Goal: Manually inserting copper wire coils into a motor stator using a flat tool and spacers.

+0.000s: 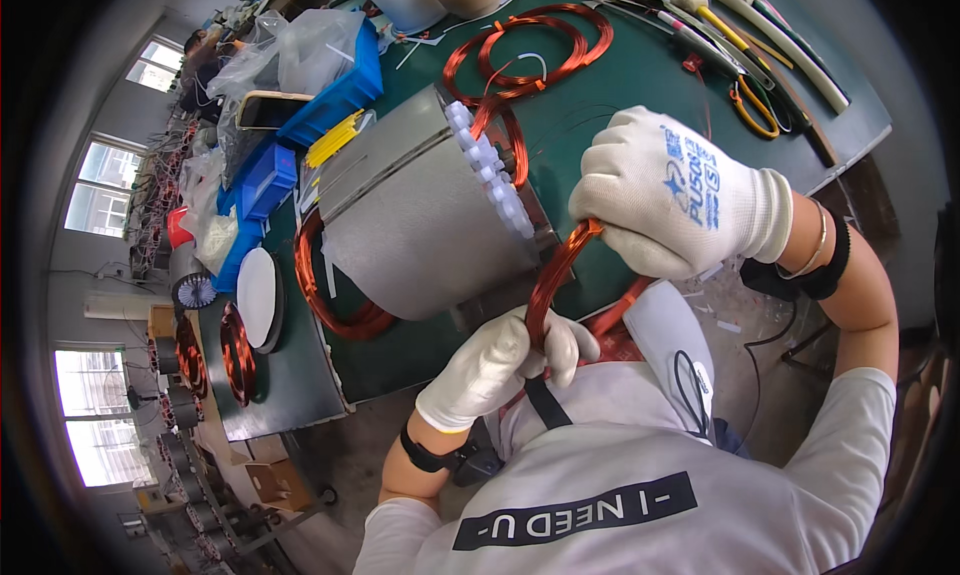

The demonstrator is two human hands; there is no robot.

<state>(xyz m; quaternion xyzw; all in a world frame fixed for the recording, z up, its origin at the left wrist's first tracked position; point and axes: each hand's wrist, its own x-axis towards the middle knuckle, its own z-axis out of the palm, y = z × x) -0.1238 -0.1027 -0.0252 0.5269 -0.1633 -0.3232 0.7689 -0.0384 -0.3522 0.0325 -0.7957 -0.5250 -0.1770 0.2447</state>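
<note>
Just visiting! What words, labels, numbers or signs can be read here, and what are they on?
I won't copy wording, but print shows here:
White glove on the right hand: blue characters beside a star-like emblem; legible.
Shirt: pale capitals on a black band, upside down in this view; legible.
Pale grey panel: tiny mark, too small to read.
</note>
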